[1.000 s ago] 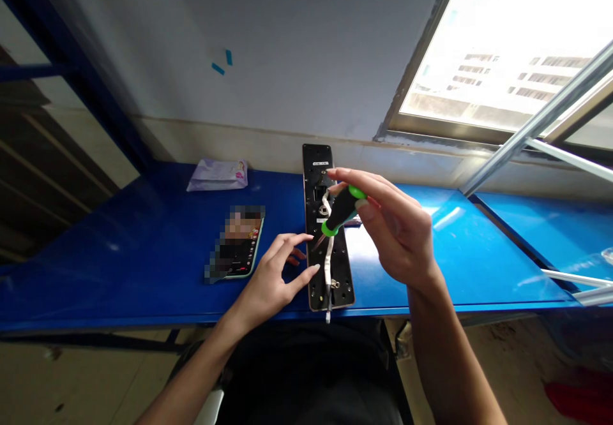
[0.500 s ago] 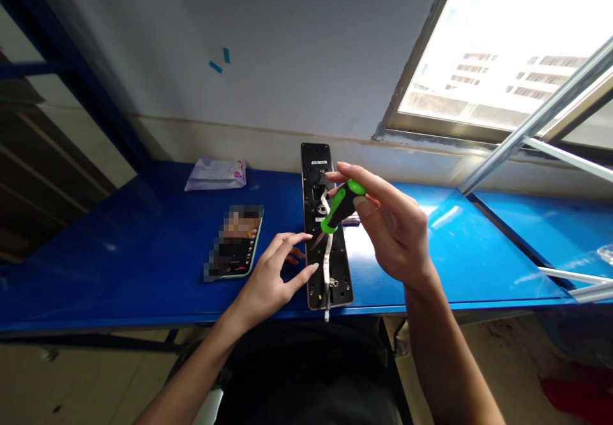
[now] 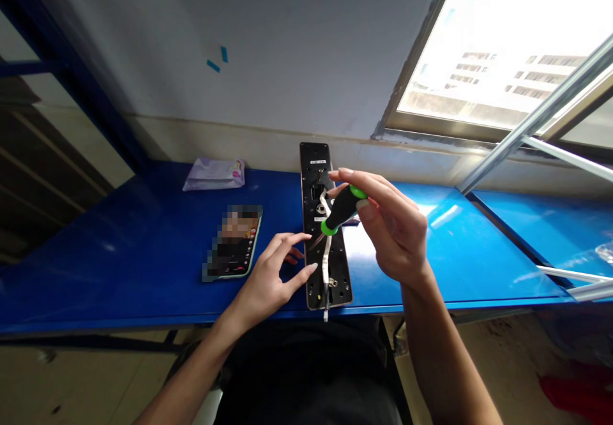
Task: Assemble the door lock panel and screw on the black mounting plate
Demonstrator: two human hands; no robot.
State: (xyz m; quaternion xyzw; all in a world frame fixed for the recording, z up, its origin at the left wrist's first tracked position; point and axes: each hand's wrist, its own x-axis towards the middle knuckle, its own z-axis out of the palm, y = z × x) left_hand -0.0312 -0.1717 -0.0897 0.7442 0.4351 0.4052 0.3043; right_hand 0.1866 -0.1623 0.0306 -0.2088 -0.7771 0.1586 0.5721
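A long black panel (image 3: 341, 284) lies lengthwise on the blue bench (image 3: 119, 265), with a white cable (image 3: 327, 262) running down its middle and over the front edge. My right hand (image 3: 390, 233) is closed around a black and green screwdriver (image 3: 341, 210), whose tip points down-left at the panel's left side. My left hand (image 3: 275, 275) rests with spread fingers on the bench, its fingertips touching the panel's left edge near the screwdriver tip.
A phone (image 3: 234, 246) lies on the bench left of my left hand. A pale purple packet (image 3: 214, 173) sits at the back by the wall. A window (image 3: 502, 48) and its metal frame rails stand to the right.
The screwdriver handle has turned slightly in my right hand's fingers. My left hand has stayed in place.
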